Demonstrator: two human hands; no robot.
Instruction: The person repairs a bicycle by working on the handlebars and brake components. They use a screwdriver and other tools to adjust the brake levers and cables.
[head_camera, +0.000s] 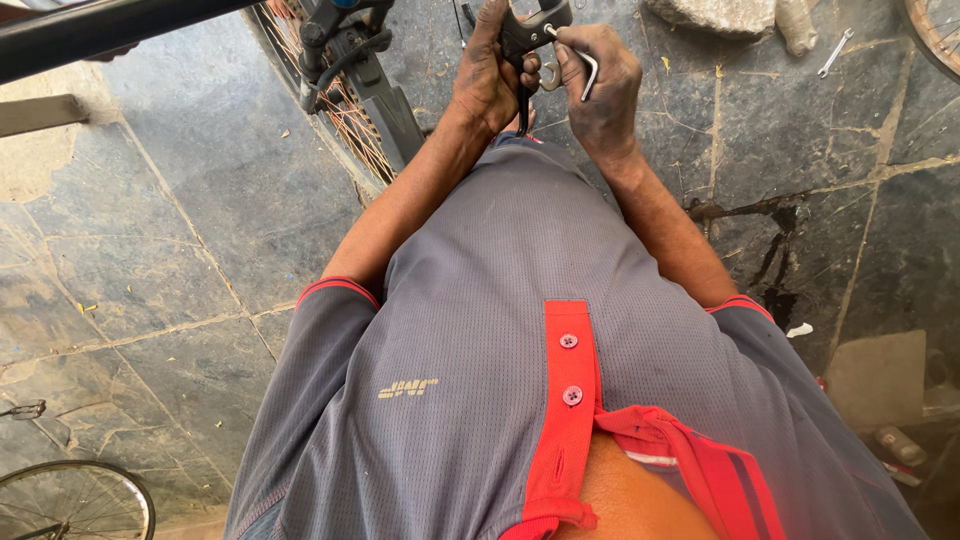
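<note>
My left hand (488, 75) grips a dark metal bicycle part (533, 25), with a black cable hanging down from it, at the top middle of the head view. My right hand (603, 85) is closed on a bent metal hex key (585, 65) set against that part. Both hands are smeared with grease and touch each other. A small open-ended spanner head (550, 78) shows between them. My grey shirt with a red placket fills the lower half of the view.
A bicycle wheel with orange spokes and a fork (355, 95) stands left of my hands. A black frame tube (100, 30) crosses the top left. A spanner (835, 52) and a stone (715, 15) lie on the slate floor. Another wheel (75, 500) is at the bottom left.
</note>
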